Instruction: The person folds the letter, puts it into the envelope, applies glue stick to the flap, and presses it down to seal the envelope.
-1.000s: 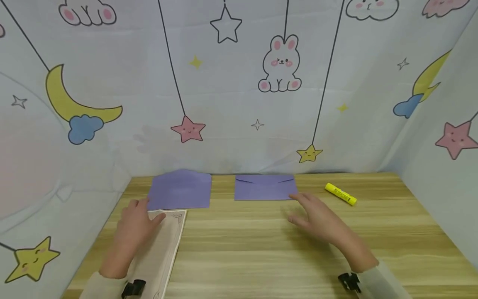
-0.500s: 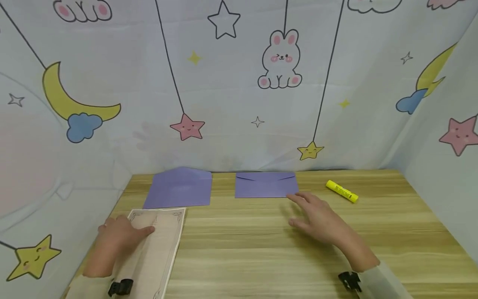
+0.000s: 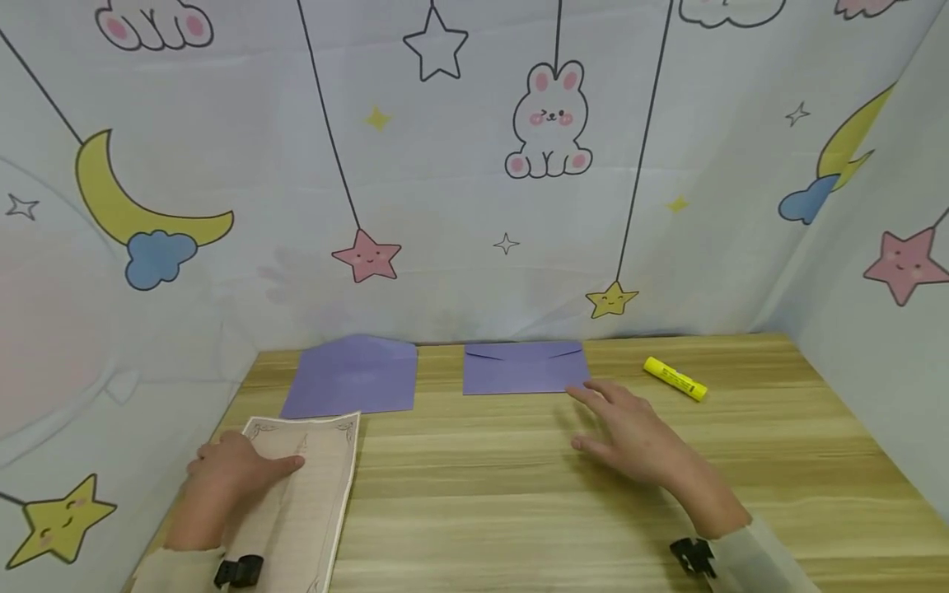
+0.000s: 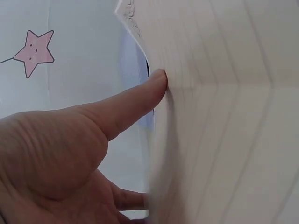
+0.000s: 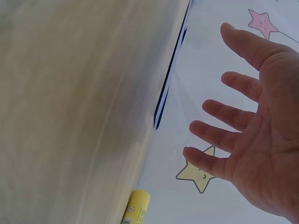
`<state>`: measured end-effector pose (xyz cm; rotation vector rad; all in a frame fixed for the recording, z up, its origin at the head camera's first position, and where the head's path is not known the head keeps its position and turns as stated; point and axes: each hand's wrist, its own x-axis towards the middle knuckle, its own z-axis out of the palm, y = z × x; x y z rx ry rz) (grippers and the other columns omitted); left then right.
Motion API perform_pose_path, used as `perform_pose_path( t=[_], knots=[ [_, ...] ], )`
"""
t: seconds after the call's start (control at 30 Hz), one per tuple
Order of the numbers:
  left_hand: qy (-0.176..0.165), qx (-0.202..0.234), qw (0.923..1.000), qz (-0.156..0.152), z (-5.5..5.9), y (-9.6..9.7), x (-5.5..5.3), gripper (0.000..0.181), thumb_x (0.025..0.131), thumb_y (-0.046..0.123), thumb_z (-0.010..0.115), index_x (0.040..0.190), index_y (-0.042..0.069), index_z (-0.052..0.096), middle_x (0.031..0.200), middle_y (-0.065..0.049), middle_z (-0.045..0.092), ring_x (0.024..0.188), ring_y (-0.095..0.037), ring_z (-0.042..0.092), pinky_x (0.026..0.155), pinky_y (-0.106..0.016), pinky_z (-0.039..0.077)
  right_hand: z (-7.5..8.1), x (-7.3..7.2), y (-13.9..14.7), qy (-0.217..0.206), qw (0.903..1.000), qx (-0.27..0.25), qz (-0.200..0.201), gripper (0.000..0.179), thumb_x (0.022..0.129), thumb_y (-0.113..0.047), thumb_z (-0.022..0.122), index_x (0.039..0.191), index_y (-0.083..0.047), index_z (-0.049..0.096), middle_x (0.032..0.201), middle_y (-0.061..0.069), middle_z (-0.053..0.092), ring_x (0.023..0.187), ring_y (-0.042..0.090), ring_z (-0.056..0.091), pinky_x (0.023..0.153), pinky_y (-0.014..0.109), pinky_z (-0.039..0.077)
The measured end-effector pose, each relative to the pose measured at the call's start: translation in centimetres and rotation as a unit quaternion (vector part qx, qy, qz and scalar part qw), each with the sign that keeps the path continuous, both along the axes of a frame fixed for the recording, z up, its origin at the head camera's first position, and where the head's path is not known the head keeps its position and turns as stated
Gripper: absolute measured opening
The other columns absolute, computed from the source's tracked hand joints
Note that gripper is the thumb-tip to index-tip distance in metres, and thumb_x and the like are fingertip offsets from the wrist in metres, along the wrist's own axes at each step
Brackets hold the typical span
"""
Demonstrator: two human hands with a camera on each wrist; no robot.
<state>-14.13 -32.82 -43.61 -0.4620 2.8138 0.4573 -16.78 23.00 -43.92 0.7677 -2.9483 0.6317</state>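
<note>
Lined letter paper (image 3: 319, 494) with an ornate corner border lies at the left of the table in the head view, its top edge slightly bowed. My left hand (image 3: 230, 478) grips its left side, thumb on the upper face and fingers at the left edge. In the left wrist view the thumb (image 4: 140, 100) presses against the ruled face of the paper (image 4: 224, 116), where a crease crosses it; the other fingertips are hidden. My right hand (image 3: 630, 432), fingers spread and holding nothing, hovers over the table near the right purple envelope (image 3: 519, 371).
A second purple envelope (image 3: 356, 379), flap raised, lies beyond the letter paper. At the back right is a yellow glue stick (image 3: 675, 379). White printed cloth (image 3: 445, 181) walls in the back and sides of the wooden table (image 3: 474, 486).
My left hand has drawn back from the paper's top toward its left edge and taken hold there. The paper's top edge now bows slightly. The right hand stays nearly still.
</note>
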Motion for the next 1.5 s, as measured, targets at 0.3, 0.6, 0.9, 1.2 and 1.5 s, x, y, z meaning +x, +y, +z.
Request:
perform_pose_path(
  t=[0.3, 0.6, 0.9, 1.2, 1.5],
  knots=[
    [0.062, 0.092, 0.9936, -0.018, 0.8, -1.0, 0.4, 0.062, 0.103, 0.026, 0.064, 0.119, -0.030, 0.042, 0.098, -0.035, 0.059, 0.087, -0.042, 0.062, 0.079, -0.056, 0.055, 0.1, 0.0, 0.1, -0.002, 1.0000, -0.003, -0.003, 0.070, 0.099, -0.033, 0.078, 0.160, -0.016, 0.049, 0.159, 0.022, 0.046, 0.144, 0.046, 0.045, 0.113, 0.073, 0.033],
    [0.062, 0.201, 0.9768, -0.042, 4.5, -1.6, 0.7, 0.056, 0.115, 0.031, 0.040, 0.130, -0.022, 0.050, 0.087, -0.013, 0.066, 0.073, -0.024, 0.064, 0.064, -0.041, 0.054, 0.4, -0.2, 0.2, -0.001, 0.9999, -0.014, -0.006, 0.069, 0.098, -0.031, 0.080, 0.159, -0.016, 0.051, 0.159, 0.021, 0.046, 0.144, 0.046, 0.046, 0.113, 0.073, 0.034],
    [0.099, 0.352, 0.9306, -0.010, 5.8, 3.4, 0.3, 0.061, 0.116, 0.034, 0.044, 0.152, -0.016, 0.039, 0.103, -0.016, 0.071, 0.082, -0.023, 0.070, 0.069, -0.042, 0.060, 1.2, -0.7, 0.0, -0.007, 0.9992, -0.038, -0.005, 0.070, 0.099, -0.031, 0.079, 0.158, -0.010, 0.049, 0.158, 0.019, 0.048, 0.141, 0.046, 0.049, 0.112, 0.069, 0.040],
    [0.130, 0.466, 0.8752, 0.007, 4.5, 11.6, -1.8, 0.050, 0.115, 0.026, 0.047, 0.144, -0.014, 0.047, 0.107, -0.019, 0.071, 0.083, -0.021, 0.071, 0.071, -0.038, 0.061, 1.9, -1.0, -0.7, -0.044, 0.9917, -0.121, -0.001, 0.067, 0.102, -0.036, 0.075, 0.157, -0.008, 0.049, 0.156, 0.015, 0.052, 0.139, 0.038, 0.053, 0.110, 0.061, 0.046],
    [0.138, 0.539, 0.8299, 0.036, 3.0, 18.6, -4.3, 0.043, 0.113, 0.022, 0.050, 0.140, -0.011, 0.054, 0.108, -0.020, 0.070, 0.084, -0.019, 0.069, 0.072, -0.032, 0.059, 1.5, -1.7, -2.9, -0.107, 0.9652, -0.238, -0.023, 0.061, 0.104, -0.041, 0.071, 0.153, -0.010, 0.054, 0.140, 0.016, 0.064, 0.120, 0.030, 0.067, 0.096, 0.049, 0.058]
  ],
)
